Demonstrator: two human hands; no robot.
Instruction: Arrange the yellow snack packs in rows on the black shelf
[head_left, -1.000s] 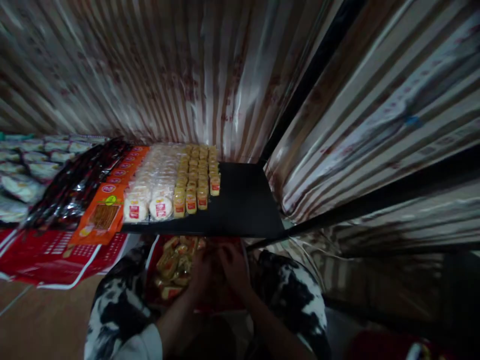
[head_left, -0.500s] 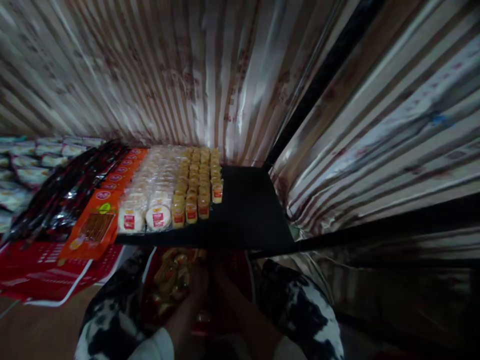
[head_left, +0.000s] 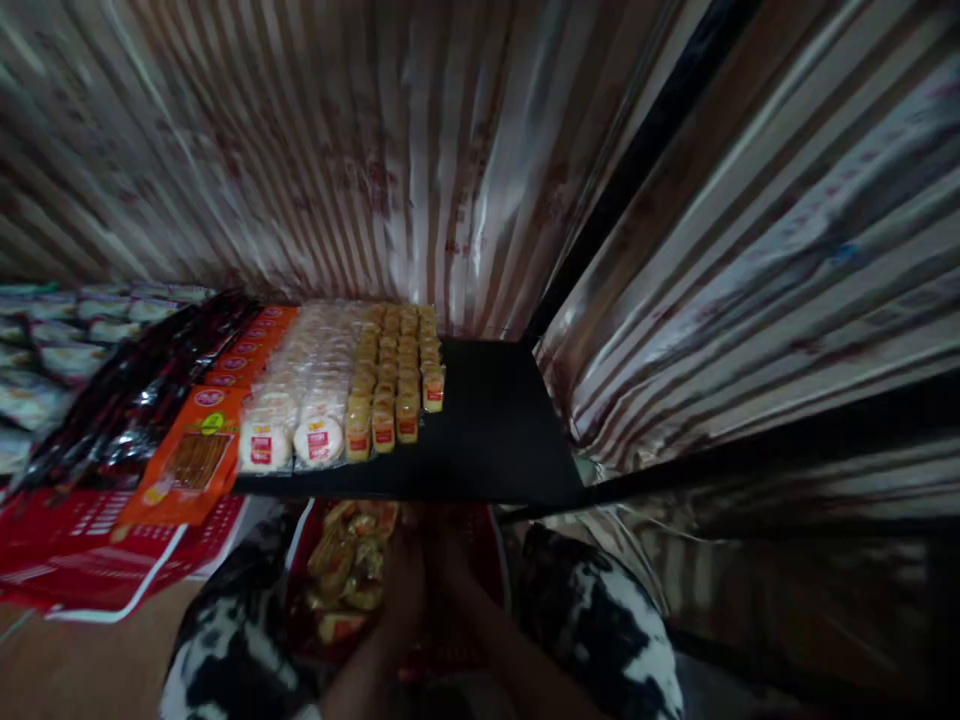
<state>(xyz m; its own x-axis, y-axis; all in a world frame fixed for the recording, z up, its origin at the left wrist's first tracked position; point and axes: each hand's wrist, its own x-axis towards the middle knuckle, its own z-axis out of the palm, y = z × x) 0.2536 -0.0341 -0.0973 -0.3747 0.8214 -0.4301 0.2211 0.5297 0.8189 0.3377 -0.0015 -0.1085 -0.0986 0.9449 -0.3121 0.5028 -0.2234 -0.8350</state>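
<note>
Both my hands reach down into a red basket between my knees, under the front edge of the black shelf. My left hand is beside a heap of yellow wrapped snack cakes in the basket's left part. Close by on its right is my right hand. Shadow and the shelf edge hide the fingers of both, so what they hold, if anything, does not show. On the shelf stand rows of similar small yellow packs.
Left of the yellow packs lie round white wrapped cakes, orange snack packets, dark shiny packets and white packets. Another red basket sits low at left. Striped curtains and a dark post enclose the shelf.
Both hands stay in the basket, with the forearms shifted slightly rightward. More of the yellow packs in the basket now shows. The view has tilted slightly; the shelf rows look unchanged.
</note>
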